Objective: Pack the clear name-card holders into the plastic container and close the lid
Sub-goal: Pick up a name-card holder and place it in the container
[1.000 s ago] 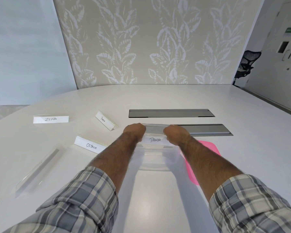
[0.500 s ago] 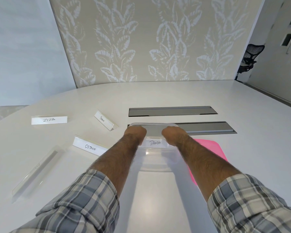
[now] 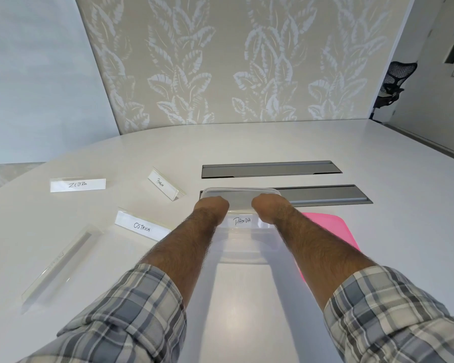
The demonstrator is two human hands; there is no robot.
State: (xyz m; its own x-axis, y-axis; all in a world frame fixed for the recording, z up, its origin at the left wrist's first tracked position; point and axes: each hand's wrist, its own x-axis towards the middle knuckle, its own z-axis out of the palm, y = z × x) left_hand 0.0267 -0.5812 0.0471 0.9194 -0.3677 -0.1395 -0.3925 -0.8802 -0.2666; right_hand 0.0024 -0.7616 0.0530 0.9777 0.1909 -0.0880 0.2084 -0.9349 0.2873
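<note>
Table (image 3: 325,258): white, rounded, with two grey slots set into it, one far (image 3: 270,169) and one nearer (image 3: 325,195), the nearer partly covered by the container. Container (image 3: 243,251): clear plastic, open-topped, placed at the centre of the table between the two forearms. Panda holder (image 3: 243,221): clear name-card holder with a white card, seen inside or at the top of the container between the two hands; which of these cannot be told. Left hand (image 3: 212,209) and right hand (image 3: 269,208): both placed at the ends of the panda holder with knuckles turned toward the camera; the fingers are hidden behind the hands, so it cannot be told whether they are clasped around the holder or only pressed against it. Lid (image 3: 333,229): pink, laid flat on the table just right of the container, partly hidden by the right forearm. Ostrich holder (image 3: 142,226): on the table left of the container, near the left forearm. Penguin holder (image 3: 164,185): farther off, angled. Zebra holder (image 3: 78,184): far left, facing the camera. Fifth holder (image 3: 60,263): near left, lying at an angle, its writing too faint to read. Sleeves (image 3: 121,318): plaid, rolled up at the forearms.
</note>
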